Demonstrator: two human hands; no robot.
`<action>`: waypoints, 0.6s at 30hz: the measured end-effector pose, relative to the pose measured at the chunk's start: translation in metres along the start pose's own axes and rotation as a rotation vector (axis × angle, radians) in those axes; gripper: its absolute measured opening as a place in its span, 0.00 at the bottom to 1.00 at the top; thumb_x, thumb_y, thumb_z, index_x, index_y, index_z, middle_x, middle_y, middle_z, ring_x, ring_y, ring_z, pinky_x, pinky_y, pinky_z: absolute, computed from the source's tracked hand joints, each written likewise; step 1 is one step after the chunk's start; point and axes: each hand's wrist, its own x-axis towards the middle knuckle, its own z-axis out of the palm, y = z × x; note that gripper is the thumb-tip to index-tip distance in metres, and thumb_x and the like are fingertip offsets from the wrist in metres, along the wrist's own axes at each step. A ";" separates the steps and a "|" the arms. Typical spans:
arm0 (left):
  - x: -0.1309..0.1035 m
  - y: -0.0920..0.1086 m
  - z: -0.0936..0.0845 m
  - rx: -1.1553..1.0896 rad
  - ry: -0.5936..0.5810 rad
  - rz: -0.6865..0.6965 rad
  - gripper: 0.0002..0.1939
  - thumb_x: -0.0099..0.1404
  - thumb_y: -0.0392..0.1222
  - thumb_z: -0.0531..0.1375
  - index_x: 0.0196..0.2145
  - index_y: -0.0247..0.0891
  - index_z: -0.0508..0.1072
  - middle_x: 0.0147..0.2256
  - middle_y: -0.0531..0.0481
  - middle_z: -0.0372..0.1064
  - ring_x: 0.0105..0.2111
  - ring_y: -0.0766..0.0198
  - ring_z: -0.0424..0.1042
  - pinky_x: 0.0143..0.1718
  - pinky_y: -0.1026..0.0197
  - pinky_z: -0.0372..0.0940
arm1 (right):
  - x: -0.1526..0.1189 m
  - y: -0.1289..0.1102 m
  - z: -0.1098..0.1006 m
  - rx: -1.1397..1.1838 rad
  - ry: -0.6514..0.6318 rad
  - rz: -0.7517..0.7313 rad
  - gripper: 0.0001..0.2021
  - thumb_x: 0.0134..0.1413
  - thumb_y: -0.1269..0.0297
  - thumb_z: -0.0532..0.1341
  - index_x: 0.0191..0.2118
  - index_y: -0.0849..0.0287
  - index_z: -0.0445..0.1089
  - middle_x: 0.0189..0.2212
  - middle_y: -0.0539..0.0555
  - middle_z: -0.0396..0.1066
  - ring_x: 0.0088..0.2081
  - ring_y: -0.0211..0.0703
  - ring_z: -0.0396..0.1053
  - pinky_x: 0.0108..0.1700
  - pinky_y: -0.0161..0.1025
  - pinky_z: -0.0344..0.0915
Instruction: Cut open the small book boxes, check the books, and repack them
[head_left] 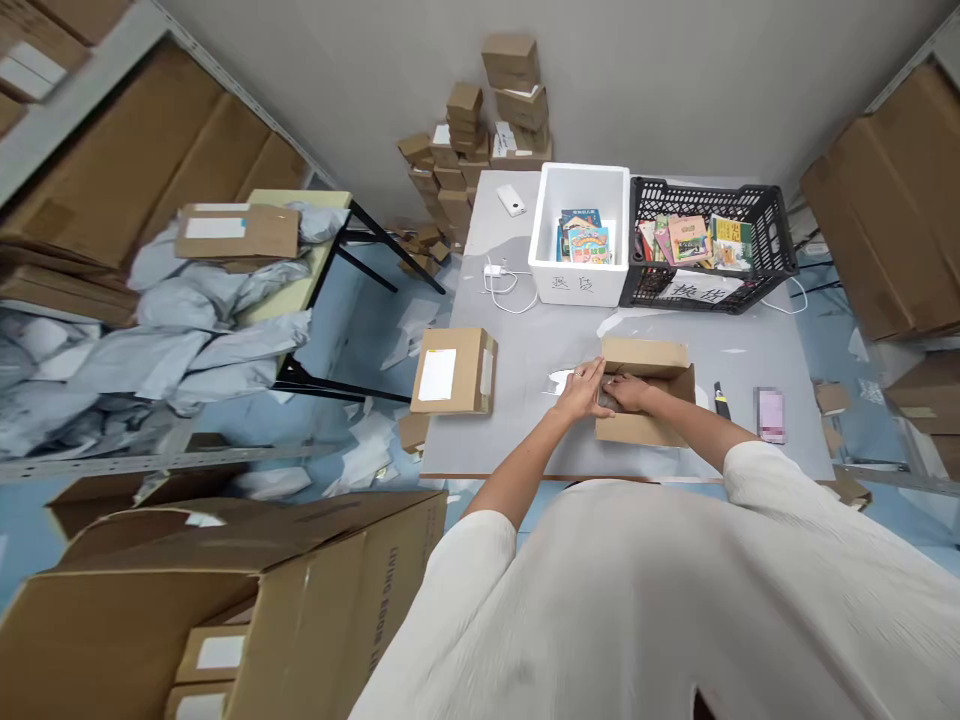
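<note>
An open cardboard box [643, 432] lies on the grey table with its long flaps spread toward the wall and toward me. My left hand [582, 390] grips the box's left end, fingers over the edge and thumb toward the inside. Reaching into the box from the right, my right hand [630, 392] has its fingers closed near that same end. A small greyish thing shows between the hands, too unclear to name. Beside my left hand lies a white label with clear film [559, 381]. To the right of the box rests a yellow and black box cutter [721, 402].
A closed, labelled carton [453, 372] stands on the table's left. Behind are a white foam bin [577, 285] and a black crate [705, 290] with books. A phone [770, 415] lies right. Grey parcels [172, 350] fill the left side; a large carton [337, 590] stands lower left.
</note>
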 end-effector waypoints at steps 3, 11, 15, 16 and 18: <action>-0.002 0.000 -0.001 0.007 -0.004 -0.005 0.76 0.53 0.69 0.76 0.82 0.47 0.35 0.81 0.35 0.36 0.74 0.28 0.52 0.69 0.34 0.56 | 0.009 0.000 0.004 0.044 -0.006 0.031 0.27 0.67 0.56 0.67 0.65 0.64 0.70 0.57 0.70 0.79 0.60 0.64 0.75 0.64 0.54 0.65; -0.002 0.001 -0.006 0.041 -0.032 -0.011 0.77 0.53 0.69 0.76 0.82 0.47 0.34 0.81 0.36 0.36 0.73 0.28 0.53 0.69 0.35 0.57 | 0.014 0.009 0.010 -0.041 0.028 -0.018 0.22 0.66 0.62 0.68 0.63 0.61 0.74 0.52 0.68 0.81 0.54 0.61 0.80 0.60 0.50 0.69; -0.002 0.002 -0.008 0.046 -0.043 -0.024 0.77 0.53 0.70 0.76 0.82 0.47 0.34 0.81 0.36 0.35 0.73 0.27 0.53 0.69 0.34 0.56 | 0.012 0.015 0.022 0.028 0.064 0.015 0.24 0.58 0.67 0.72 0.60 0.57 0.76 0.55 0.65 0.80 0.54 0.57 0.79 0.59 0.47 0.70; -0.002 0.002 -0.008 0.047 -0.046 -0.023 0.77 0.54 0.71 0.76 0.82 0.46 0.34 0.81 0.36 0.35 0.73 0.27 0.53 0.69 0.34 0.56 | 0.012 0.016 0.025 0.056 0.087 0.025 0.23 0.56 0.68 0.73 0.58 0.56 0.77 0.55 0.64 0.80 0.54 0.56 0.79 0.60 0.46 0.69; -0.003 0.002 -0.008 0.045 -0.049 -0.020 0.76 0.54 0.71 0.75 0.82 0.46 0.33 0.81 0.36 0.35 0.73 0.27 0.53 0.68 0.35 0.56 | 0.013 0.017 0.029 0.095 0.139 0.047 0.18 0.56 0.71 0.72 0.52 0.55 0.78 0.53 0.63 0.80 0.54 0.54 0.78 0.60 0.47 0.69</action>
